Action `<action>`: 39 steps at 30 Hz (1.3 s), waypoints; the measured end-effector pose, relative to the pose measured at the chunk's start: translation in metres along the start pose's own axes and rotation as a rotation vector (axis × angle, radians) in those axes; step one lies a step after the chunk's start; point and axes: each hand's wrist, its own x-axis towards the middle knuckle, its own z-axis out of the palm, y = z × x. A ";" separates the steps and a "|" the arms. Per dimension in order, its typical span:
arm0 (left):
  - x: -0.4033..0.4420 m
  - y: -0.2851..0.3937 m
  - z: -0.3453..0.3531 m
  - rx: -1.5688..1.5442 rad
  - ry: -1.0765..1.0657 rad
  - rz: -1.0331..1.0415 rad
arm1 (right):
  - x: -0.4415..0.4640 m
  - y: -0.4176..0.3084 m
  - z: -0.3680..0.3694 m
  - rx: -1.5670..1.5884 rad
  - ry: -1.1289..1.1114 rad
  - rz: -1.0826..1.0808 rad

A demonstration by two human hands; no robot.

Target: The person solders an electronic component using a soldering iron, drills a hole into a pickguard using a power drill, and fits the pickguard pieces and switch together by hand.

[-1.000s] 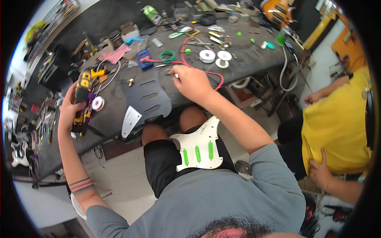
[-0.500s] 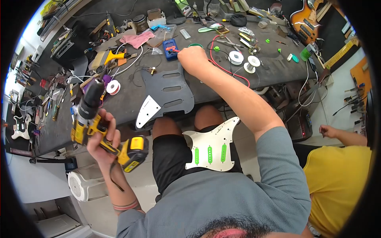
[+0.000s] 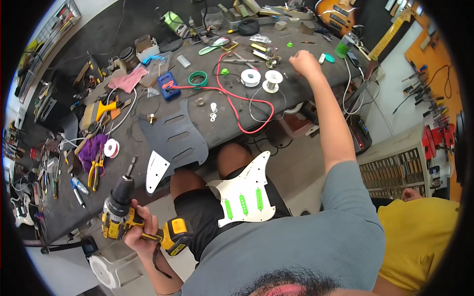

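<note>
My left hand (image 3: 142, 229) is wrapped round the handle of a yellow and black cordless drill (image 3: 118, 212), its bit pointing up and away from me. Far out over the right of the bench is my right hand (image 3: 305, 64), fingers bent down at the surface; whatever they touch is too small to make out. A white pickguard (image 3: 242, 197) with green pickup covers lies across my lap. On the bench near its front edge are a dark pickguard (image 3: 177, 140) and a small white plate (image 3: 157, 171). Spools (image 3: 272, 81) of wire stand left of my right hand.
The dark workbench (image 3: 197, 116) holds a blue meter (image 3: 169, 86), a red cable (image 3: 237, 106), yellow pliers (image 3: 95, 172) and a purple cloth (image 3: 92, 153). A sunburst guitar (image 3: 338, 17) lies at the back right. A co-worker in a yellow shirt (image 3: 419, 237) is at the right.
My left hand has picked the drill up from the bench and brought it nearer me. My right hand has moved from the middle of the bench to the right, uncovering small white rings.
</note>
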 end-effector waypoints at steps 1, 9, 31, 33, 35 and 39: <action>0.002 -0.004 0.003 0.003 -0.009 -0.033 | 0.022 0.013 0.010 -0.140 -0.008 -0.008; 0.016 -0.033 0.057 0.238 0.072 -0.091 | -0.004 -0.020 -0.007 0.489 0.363 -0.342; -0.033 -0.131 0.126 -0.273 0.154 -0.579 | -0.386 -0.116 -0.002 2.046 -1.064 -0.218; -0.025 -0.122 0.117 -0.376 0.112 -0.657 | -0.377 -0.119 0.000 2.052 -0.958 -0.207; -0.026 -0.125 0.102 -0.302 -0.025 -0.621 | -0.352 -0.109 -0.002 1.968 -0.729 -0.235; -0.031 -0.126 0.085 -0.115 -0.195 -0.530 | -0.209 -0.024 -0.015 1.029 -0.096 -0.259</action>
